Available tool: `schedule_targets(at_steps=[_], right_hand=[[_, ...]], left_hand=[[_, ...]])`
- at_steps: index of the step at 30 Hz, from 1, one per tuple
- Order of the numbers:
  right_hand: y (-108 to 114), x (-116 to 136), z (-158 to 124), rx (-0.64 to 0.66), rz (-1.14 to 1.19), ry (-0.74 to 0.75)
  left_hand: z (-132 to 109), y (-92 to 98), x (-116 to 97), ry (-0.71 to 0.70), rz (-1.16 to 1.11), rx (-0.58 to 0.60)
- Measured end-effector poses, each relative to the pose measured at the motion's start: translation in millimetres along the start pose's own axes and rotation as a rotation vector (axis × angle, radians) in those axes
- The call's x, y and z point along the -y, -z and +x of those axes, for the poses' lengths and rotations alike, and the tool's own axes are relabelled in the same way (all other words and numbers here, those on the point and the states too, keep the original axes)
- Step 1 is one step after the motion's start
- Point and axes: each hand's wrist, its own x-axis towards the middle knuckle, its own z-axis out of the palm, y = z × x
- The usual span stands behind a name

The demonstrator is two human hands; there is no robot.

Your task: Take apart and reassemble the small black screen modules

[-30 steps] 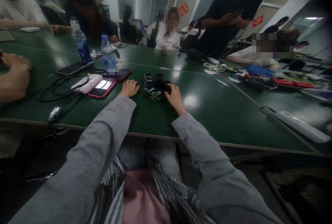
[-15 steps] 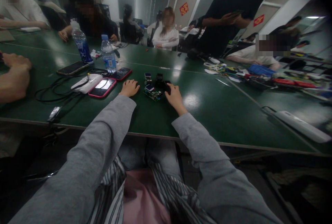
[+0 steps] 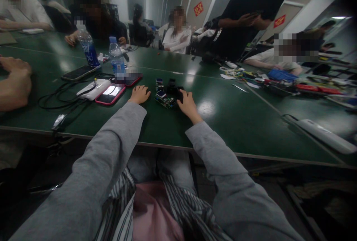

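1. The left hand (image 3: 139,94) lies palm down on the green table (image 3: 223,125), fingers a little spread, holding nothing; it is left of the board, apart from it.
2. The right hand (image 3: 187,101) is at the black part (image 3: 174,90), thumb and fingers parted; I cannot tell whether they pinch it or only touch it.
3. The board (image 3: 165,102) lies between the hands, near side of the cluster, its small screen (image 3: 161,94) facing up.
4. A module (image 3: 158,81) stands just beyond the board, left of the black part.
5. Left of the left hand lie the pink-edged phone (image 3: 110,95) and, beside it, the white box (image 3: 93,89) with cables (image 3: 57,94).
6. Farther left stand two bottles (image 3: 116,60).
7. On the far right are wires (image 3: 232,71); nearer, a white bar (image 3: 325,135).
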Motion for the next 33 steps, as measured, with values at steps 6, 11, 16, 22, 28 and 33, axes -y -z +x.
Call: schedule_targets(at_steps=[6, 11, 16, 22, 28, 33], right_hand=[[1.0, -0.8, -1.6, 0.028, -0.027, 0.009], [3.0, 0.2, -3.0, 0.026, -0.023, 0.017], [4.3, 1.5, -2.8, 0.049, -0.046, 0.0], [3.3, 1.3, -3.5, 0.033, -0.046, 0.02], [1.7, 0.9, -3.6, 0.023, -0.038, 0.015], [1.2, -1.0, -2.9, 0.021, -0.039, 0.026]], left_hand=[[0.0, -0.5, 0.6, -0.004, -0.003, 0.003], [-1.2, 0.0, -0.9, 0.006, -0.006, -0.001], [0.8, -1.6, 1.4, -0.001, -0.015, 0.0], [-0.7, -1.1, -0.5, 0.007, -0.006, -0.009], [-1.9, -0.1, -1.3, 0.007, 0.002, -0.01], [0.9, -2.4, 1.6, -0.007, -0.006, -0.008]])
